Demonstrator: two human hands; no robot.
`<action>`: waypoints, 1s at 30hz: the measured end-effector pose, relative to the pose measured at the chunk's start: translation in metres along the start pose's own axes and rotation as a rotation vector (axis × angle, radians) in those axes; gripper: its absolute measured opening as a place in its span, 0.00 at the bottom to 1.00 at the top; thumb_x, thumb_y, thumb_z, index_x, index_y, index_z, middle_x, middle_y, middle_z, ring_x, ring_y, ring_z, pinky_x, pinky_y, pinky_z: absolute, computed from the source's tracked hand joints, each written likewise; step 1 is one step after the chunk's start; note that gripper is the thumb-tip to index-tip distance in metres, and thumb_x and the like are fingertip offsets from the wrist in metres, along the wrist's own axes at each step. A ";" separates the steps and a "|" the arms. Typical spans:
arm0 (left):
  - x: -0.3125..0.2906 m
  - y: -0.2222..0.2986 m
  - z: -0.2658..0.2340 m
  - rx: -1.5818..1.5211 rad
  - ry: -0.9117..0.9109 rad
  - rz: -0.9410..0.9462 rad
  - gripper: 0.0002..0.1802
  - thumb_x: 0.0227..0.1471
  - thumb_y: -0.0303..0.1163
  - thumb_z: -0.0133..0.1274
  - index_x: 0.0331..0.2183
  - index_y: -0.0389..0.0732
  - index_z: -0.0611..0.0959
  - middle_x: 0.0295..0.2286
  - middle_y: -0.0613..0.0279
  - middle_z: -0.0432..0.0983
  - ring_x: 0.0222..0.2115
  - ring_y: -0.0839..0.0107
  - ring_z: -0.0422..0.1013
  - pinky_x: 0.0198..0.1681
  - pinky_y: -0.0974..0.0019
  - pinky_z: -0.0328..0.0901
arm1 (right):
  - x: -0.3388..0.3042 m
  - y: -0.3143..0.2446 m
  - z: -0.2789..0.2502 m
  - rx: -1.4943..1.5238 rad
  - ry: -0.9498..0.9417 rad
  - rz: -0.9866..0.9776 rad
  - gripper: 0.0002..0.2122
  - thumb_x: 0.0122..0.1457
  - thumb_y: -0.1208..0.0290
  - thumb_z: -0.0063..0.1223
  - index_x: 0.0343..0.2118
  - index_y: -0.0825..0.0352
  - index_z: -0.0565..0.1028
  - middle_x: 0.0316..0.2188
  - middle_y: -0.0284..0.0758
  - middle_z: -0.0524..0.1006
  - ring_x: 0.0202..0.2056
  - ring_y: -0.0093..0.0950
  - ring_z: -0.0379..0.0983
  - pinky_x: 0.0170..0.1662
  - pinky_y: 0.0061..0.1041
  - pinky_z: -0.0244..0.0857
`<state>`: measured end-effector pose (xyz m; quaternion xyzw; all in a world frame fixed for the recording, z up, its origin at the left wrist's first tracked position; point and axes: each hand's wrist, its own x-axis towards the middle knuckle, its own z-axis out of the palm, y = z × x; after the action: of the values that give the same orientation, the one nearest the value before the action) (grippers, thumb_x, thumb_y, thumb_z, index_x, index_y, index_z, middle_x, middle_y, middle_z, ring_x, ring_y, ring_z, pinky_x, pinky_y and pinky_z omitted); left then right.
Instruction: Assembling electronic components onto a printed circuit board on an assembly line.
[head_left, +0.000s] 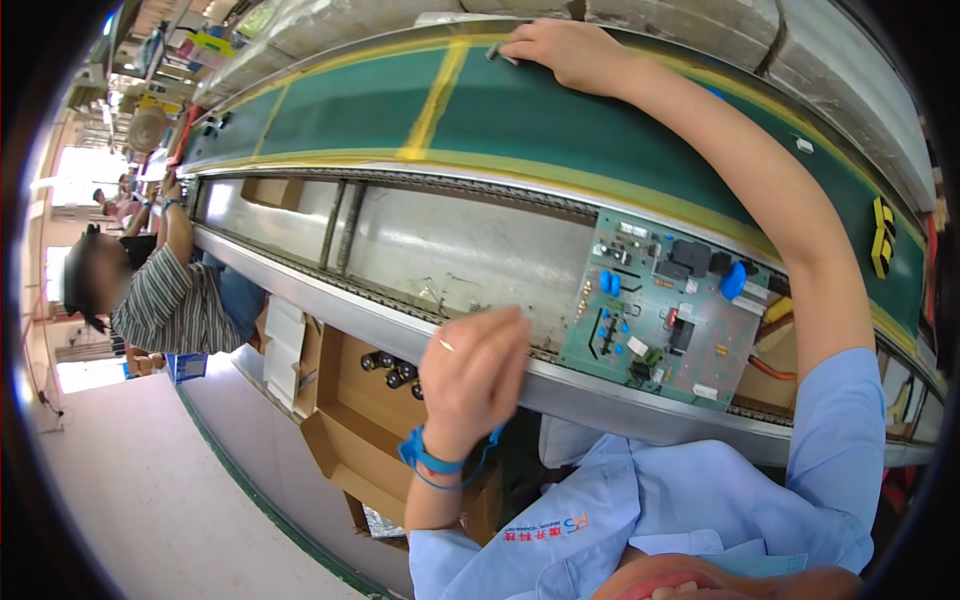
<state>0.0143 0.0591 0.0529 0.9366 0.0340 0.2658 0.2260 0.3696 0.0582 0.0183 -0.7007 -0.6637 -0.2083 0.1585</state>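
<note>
My right hand [572, 52] reaches far across the green conveyor belt [560, 120]. Its fingertips pinch a small grey part [495, 53] close to the belt's far edge; the exact kind is too small to tell. Nearer to me, my left hand [474, 375] hovers over the metal front rail, fingers curled together, and whatever may be inside them is hidden. A blue wrist strap [430, 455] circles that wrist. To its right, a green circuit board [640, 330] lies across the chain rails, carrying blue discs, black heat sinks and several small components.
A small white part [803, 145] and a yellow-and-black piece [882, 237] lie on the belt at right. Below the rail stands an open cardboard box [350, 430] with black cylindrical parts [390, 370]. A co-worker in a striped shirt [185, 305] is at far left.
</note>
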 end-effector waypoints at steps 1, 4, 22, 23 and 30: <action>0.011 -0.012 -0.002 -0.033 0.035 -0.034 0.11 0.41 0.19 0.56 0.32 0.37 0.80 0.32 0.58 0.77 0.31 0.61 0.73 0.35 0.65 0.67 | -0.004 0.001 -0.001 0.002 -0.104 0.047 0.14 0.52 0.81 0.47 0.42 0.60 0.74 0.43 0.30 0.71 0.43 0.31 0.71 0.42 0.31 0.68; 0.056 -0.041 -0.004 -0.148 0.071 -0.120 0.09 0.45 0.17 0.53 0.32 0.36 0.79 0.31 0.56 0.76 0.31 0.60 0.73 0.35 0.67 0.66 | -0.026 -0.009 -0.025 0.142 -0.119 0.138 0.07 0.53 0.76 0.51 0.35 0.63 0.73 0.36 0.31 0.72 0.39 0.33 0.71 0.40 0.33 0.66; 0.195 -0.111 0.070 0.562 0.010 0.316 0.04 0.46 0.27 0.49 0.27 0.42 0.79 0.26 0.55 0.74 0.30 0.57 0.72 0.35 0.57 0.66 | -0.036 -0.054 -0.077 0.227 -0.189 0.300 0.06 0.46 0.79 0.48 0.27 0.69 0.75 0.27 0.47 0.76 0.33 0.44 0.73 0.35 0.38 0.65; 0.185 -0.103 0.063 0.459 0.066 0.262 0.03 0.45 0.27 0.51 0.27 0.40 0.78 0.27 0.54 0.74 0.31 0.57 0.72 0.35 0.57 0.66 | -0.040 -0.061 -0.085 0.245 -0.169 0.300 0.05 0.47 0.79 0.49 0.27 0.69 0.75 0.27 0.47 0.76 0.32 0.43 0.73 0.35 0.37 0.66; 0.072 -0.047 0.012 -0.308 -0.046 -0.244 0.09 0.49 0.26 0.53 0.37 0.41 0.79 0.31 0.61 0.77 0.31 0.68 0.74 0.33 0.66 0.66 | -0.092 -0.137 -0.151 1.079 -0.395 0.525 0.06 0.51 0.73 0.55 0.30 0.71 0.75 0.24 0.38 0.75 0.28 0.32 0.72 0.33 0.26 0.66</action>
<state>0.0849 0.1100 0.0582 0.8857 0.1008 0.2171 0.3979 0.2181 -0.0873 0.0946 -0.6869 -0.4980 0.3348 0.4100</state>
